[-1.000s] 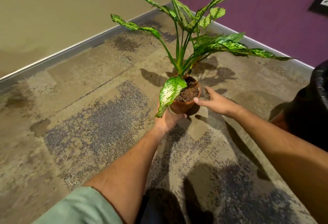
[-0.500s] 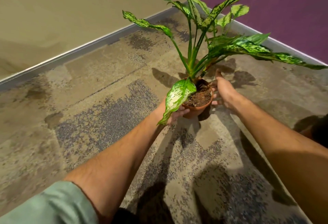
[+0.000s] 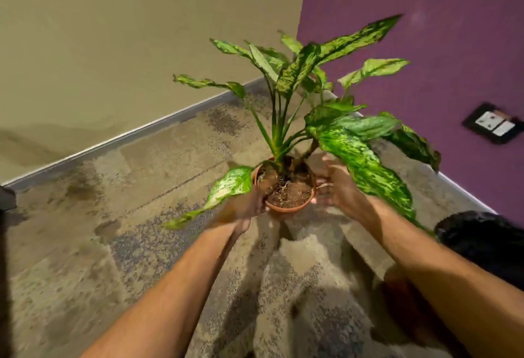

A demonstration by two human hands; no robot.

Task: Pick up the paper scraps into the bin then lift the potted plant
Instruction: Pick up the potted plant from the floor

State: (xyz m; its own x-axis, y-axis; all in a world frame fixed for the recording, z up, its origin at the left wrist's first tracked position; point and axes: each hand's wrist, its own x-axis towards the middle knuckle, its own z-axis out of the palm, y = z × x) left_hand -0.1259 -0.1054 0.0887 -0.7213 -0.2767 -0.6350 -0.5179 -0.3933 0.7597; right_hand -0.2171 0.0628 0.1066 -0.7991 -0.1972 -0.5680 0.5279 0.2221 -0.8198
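A potted plant with long mottled green leaves grows from a small terracotta pot filled with brown soil. The pot is up off the carpet, held between both hands. My left hand grips the pot's left side, partly under a drooping leaf. Around the pot's right side curls my right hand, a ring showing on one finger. A black bin with a dark liner sits at the right edge. No paper scraps show on the floor.
Patterned beige and grey carpet covers the floor. A beige wall stands at the left and a purple wall at the right, meeting in a corner behind the plant. A switch plate is on the purple wall.
My right hand closed onto the pot's right side. Both hands raised the plant off the carpet and the view tilted up, bringing the bin and switch plate into sight.
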